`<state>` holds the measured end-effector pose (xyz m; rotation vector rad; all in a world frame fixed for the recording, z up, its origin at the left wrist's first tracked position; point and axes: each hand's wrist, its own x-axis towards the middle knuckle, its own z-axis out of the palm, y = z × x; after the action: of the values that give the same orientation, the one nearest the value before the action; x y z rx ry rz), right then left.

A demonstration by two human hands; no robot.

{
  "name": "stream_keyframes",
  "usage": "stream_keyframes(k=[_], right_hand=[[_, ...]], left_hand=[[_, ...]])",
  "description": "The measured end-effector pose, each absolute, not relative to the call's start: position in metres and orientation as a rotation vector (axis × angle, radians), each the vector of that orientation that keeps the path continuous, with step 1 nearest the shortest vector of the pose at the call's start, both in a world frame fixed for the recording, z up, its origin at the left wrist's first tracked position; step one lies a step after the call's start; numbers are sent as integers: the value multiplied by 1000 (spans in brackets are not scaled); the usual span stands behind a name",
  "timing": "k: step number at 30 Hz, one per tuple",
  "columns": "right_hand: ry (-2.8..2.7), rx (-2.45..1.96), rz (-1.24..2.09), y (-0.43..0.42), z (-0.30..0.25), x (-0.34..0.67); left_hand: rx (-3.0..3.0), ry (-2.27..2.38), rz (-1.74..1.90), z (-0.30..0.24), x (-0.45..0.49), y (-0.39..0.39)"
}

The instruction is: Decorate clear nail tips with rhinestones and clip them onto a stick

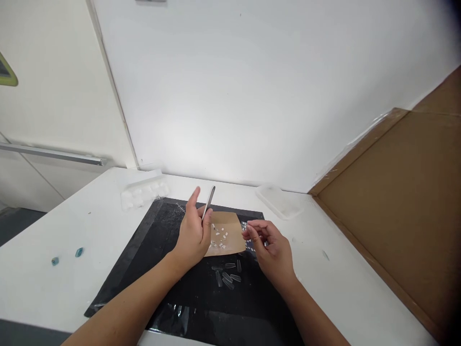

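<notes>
My left hand [194, 230] grips a slim, flat grey stick [209, 202] between thumb and fingers; the stick points up and its lower end is hidden. Beside that hand a brown paper sheet [234, 242] with several small white pieces [221, 235] lies on the black mat [158, 274]. At the paper's right edge my right hand [268, 245] is closed in a pinch; what sits between its fingertips is too small to make out. Partly behind it shows a dark sheet with pale marks [249, 244]. Several clear false nail tips [226, 277] lie loose below the paper.
A clear plastic tray [144, 192] stands at the back left of the white table [43, 298], and a translucent lid or shallow tray [279, 202] at the back right. Two small teal pieces [79, 252] lie on the left. A cardboard panel [396, 202] borders the right side.
</notes>
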<state>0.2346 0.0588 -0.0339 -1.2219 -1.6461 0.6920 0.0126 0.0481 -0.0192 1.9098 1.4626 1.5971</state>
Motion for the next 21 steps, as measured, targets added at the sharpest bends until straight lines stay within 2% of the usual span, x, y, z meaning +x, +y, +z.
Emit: stream_keyframes(k=[5, 10, 21], right_hand=[[-1650, -1202, 697, 60, -36, 240], [-1744, -1215, 675, 62, -36, 242], [-1770, -1131, 587, 55, -41, 228]], left_hand=[[2111, 1559, 1426, -15, 11, 47], [2264, 1418, 1394, -9, 14, 43], [2199, 1297, 1327, -5, 22, 38]])
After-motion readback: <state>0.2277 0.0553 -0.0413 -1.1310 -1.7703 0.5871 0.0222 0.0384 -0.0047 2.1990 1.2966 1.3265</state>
